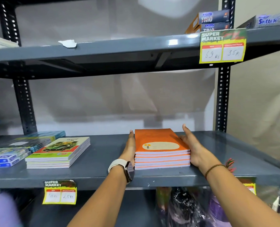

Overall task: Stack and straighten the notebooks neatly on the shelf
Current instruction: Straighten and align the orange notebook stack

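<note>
A stack of several orange notebooks (160,145) lies on the grey metal shelf (95,171), right of centre. My left hand (130,146), with a watch on the wrist, lies flat against the stack's left side. On the stack's right side, my right hand (193,145) presses with the fingers stretched toward the back. The stack is squeezed between both palms and rests on the shelf. A second stack with a green car cover (59,151) sits to the left, its notebooks slightly fanned.
Blue-covered notebook piles (9,154) crowd the shelf's far left. Perforated uprights (223,99) frame the bay. Price tags (222,46) hang from the shelf edges. Boxes (213,20) stand on the upper shelf; wrapped items (185,207) fill the lower one.
</note>
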Tool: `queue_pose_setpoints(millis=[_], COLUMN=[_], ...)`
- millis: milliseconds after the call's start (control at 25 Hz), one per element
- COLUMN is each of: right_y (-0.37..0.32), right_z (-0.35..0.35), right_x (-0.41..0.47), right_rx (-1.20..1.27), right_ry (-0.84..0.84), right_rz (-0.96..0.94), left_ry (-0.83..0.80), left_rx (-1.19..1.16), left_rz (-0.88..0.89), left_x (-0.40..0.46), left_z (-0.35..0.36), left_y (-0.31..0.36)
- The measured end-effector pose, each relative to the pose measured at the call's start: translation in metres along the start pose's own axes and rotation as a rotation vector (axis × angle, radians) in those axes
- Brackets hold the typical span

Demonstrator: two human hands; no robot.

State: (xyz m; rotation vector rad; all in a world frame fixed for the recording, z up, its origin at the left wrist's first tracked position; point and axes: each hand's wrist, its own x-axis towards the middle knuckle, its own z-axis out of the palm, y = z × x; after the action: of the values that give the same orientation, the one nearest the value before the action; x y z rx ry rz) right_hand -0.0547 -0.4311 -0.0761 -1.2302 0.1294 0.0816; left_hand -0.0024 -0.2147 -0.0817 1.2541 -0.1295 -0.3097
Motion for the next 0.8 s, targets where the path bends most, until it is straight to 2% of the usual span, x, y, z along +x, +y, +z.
queue_pose_setpoints(millis=[160, 280, 400, 480, 560, 640, 720, 800], right_y=[0.0, 0.002, 0.002, 0.006, 0.011, 0.014, 0.014, 0.014], right_z=[0.006, 0.007, 0.01, 0.006, -0.009, -0.021, -0.024, -0.023], right_x=[0.001, -0.007, -0.018, -0.028, -0.041, -0.056, -0.066, -0.07], right_rx=[0.014, 0.026, -0.073, -0.262, -0.637, -1.0, -1.199, -1.264], right_ry=[0.065, 0.044, 0.054, 0.091, 0.128, 0.096, 0.031, 0.044], right_rz=[0.003, 0.007, -0.032, -0.103, -0.22, -0.292, -0.293, -0.325], left_ry=[0.008, -0.005, -0.026, -0.067, -0.088, -0.08, -0.096, -0.054], left_rx=[0.007, 0.011, 0.063, 0.174, 0.35, 0.571, 0.792, 1.04], left_rz=[0.012, 0.034, 0.052, 0.116, 0.196, 0.258, 0.277, 0.299], left_x=[0.0, -0.002, -0.013, -0.028, -0.046, -0.061, -0.07, -0.077], left_z=[0.004, 0.003, 0.002, 0.001, -0.003, -0.009, -0.019, -0.025], left_y=[-0.001, -0.002, -0.001, 0.0, 0.0, -0.004, -0.009, -0.015])
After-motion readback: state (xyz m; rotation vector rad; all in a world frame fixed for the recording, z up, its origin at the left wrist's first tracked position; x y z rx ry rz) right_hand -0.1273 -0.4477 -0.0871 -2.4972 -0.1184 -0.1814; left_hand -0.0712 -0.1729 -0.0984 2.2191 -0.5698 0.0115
